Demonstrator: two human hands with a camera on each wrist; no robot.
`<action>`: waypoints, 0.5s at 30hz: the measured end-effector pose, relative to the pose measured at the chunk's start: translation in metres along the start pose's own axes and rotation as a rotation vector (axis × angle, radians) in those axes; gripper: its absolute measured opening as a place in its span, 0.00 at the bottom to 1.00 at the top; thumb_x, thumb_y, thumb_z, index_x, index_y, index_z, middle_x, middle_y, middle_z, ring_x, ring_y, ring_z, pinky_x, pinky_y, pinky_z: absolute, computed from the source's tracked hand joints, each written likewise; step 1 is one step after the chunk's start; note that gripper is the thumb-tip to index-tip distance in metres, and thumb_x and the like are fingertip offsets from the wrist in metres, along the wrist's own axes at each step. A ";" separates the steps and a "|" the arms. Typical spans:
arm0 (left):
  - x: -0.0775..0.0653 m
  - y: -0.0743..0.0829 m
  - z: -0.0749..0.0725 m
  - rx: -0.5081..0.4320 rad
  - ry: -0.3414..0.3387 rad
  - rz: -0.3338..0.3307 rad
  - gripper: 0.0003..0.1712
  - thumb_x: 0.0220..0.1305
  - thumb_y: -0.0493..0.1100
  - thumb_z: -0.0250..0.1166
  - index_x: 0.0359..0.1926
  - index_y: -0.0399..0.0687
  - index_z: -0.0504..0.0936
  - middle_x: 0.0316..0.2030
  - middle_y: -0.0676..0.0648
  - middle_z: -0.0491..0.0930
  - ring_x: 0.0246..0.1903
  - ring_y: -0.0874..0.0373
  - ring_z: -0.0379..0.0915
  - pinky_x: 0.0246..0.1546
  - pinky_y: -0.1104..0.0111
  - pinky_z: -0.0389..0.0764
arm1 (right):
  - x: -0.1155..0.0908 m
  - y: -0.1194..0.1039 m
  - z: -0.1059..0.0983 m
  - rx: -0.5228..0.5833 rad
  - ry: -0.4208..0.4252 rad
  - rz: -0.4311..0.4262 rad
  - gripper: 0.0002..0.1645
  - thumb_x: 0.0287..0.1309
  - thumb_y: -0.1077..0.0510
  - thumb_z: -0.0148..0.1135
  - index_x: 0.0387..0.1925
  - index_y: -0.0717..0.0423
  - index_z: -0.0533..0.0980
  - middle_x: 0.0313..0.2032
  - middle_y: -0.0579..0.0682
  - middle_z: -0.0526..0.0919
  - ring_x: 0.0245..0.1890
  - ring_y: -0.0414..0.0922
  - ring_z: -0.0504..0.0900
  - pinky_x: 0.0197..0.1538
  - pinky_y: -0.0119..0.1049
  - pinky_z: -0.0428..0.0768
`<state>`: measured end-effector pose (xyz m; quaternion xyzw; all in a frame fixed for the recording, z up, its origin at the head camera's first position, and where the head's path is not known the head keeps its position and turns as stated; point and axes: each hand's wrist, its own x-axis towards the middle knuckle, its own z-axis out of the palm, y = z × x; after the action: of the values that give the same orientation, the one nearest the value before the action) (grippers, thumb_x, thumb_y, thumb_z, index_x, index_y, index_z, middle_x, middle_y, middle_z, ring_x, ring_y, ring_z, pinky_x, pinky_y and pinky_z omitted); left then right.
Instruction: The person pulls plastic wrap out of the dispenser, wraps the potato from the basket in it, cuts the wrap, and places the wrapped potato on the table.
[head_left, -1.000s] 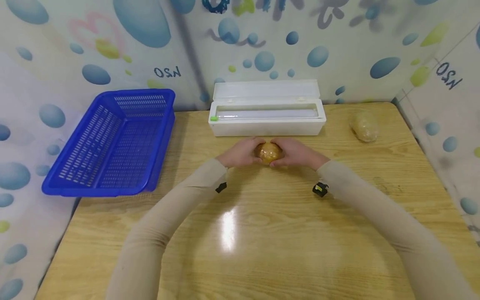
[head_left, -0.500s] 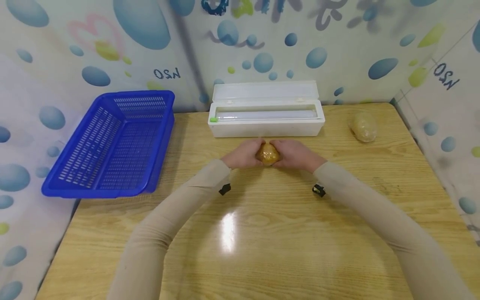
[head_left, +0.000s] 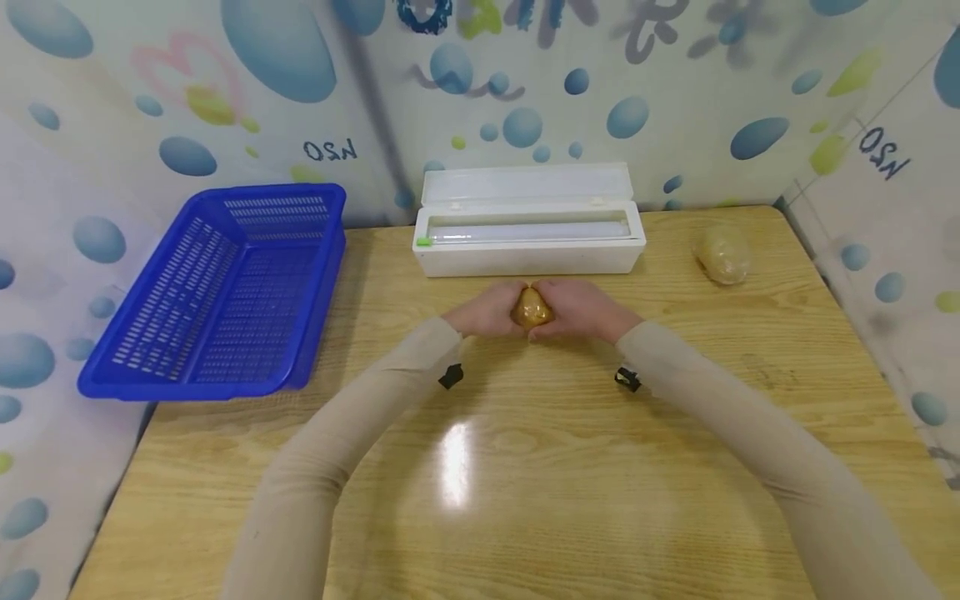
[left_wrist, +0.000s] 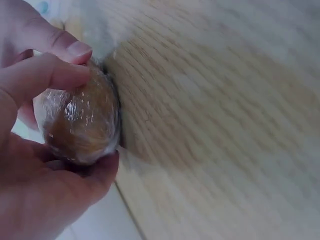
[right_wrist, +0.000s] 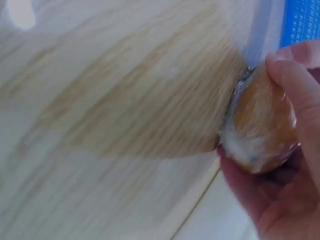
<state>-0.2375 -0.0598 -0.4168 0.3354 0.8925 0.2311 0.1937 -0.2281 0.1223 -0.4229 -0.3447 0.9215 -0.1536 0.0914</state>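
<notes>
A brown, rounded item [head_left: 532, 309] wrapped in shiny clear cling film is held between both hands, just in front of the white dispenser. My left hand [head_left: 487, 312] grips its left side, thumb on top and fingers below. From the other side my right hand [head_left: 581, 309] grips it too, and the two thumbs meet at its upper end. In the left wrist view the wrapped item [left_wrist: 82, 125] looks glossy, its film wrinkled. The right wrist view shows the film [right_wrist: 235, 142] bunched whitish along the item's lower edge, close to the wooden tabletop.
Behind the hands stands a white cling film dispenser [head_left: 528, 260], lid raised, with a film roll [head_left: 532, 232] and a green slider inside. A blue perforated basket [head_left: 318, 308] sits at the left. Another film-wrapped, yellowish item [head_left: 722, 255] lies at the back right of the table [head_left: 570, 500].
Both hands have drawn closer together around the wrapped item, and less of it shows between them. The right hand has moved slightly left. Dispenser, basket and second wrapped item stay in place.
</notes>
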 end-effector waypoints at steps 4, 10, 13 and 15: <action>0.002 0.001 0.004 0.112 -0.068 -0.007 0.43 0.56 0.38 0.68 0.65 0.24 0.55 0.59 0.31 0.65 0.60 0.43 0.63 0.63 0.61 0.63 | 0.002 -0.006 0.003 -0.006 -0.048 0.026 0.43 0.54 0.45 0.65 0.59 0.73 0.62 0.50 0.66 0.73 0.50 0.57 0.74 0.53 0.49 0.75; 0.002 0.006 0.007 0.148 -0.078 -0.070 0.44 0.58 0.36 0.66 0.66 0.23 0.50 0.61 0.29 0.60 0.61 0.40 0.58 0.64 0.58 0.60 | -0.002 -0.010 0.004 0.111 -0.040 0.060 0.44 0.54 0.50 0.66 0.59 0.76 0.59 0.51 0.69 0.70 0.51 0.58 0.71 0.55 0.49 0.73; 0.002 0.009 0.006 0.135 -0.079 -0.081 0.39 0.60 0.37 0.65 0.64 0.24 0.54 0.57 0.32 0.63 0.57 0.44 0.61 0.61 0.60 0.64 | -0.004 -0.008 0.002 0.141 -0.046 0.107 0.42 0.55 0.47 0.68 0.55 0.76 0.62 0.47 0.67 0.71 0.46 0.55 0.72 0.51 0.48 0.74; 0.002 0.010 0.006 0.138 -0.074 -0.079 0.36 0.60 0.36 0.65 0.61 0.25 0.56 0.54 0.33 0.64 0.54 0.45 0.62 0.58 0.60 0.67 | -0.006 -0.006 0.002 0.154 -0.060 0.128 0.40 0.55 0.46 0.69 0.52 0.75 0.63 0.43 0.65 0.71 0.41 0.53 0.73 0.48 0.47 0.75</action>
<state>-0.2302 -0.0500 -0.4165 0.3209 0.9109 0.1489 0.2122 -0.2199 0.1215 -0.4219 -0.2817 0.9240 -0.2073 0.1548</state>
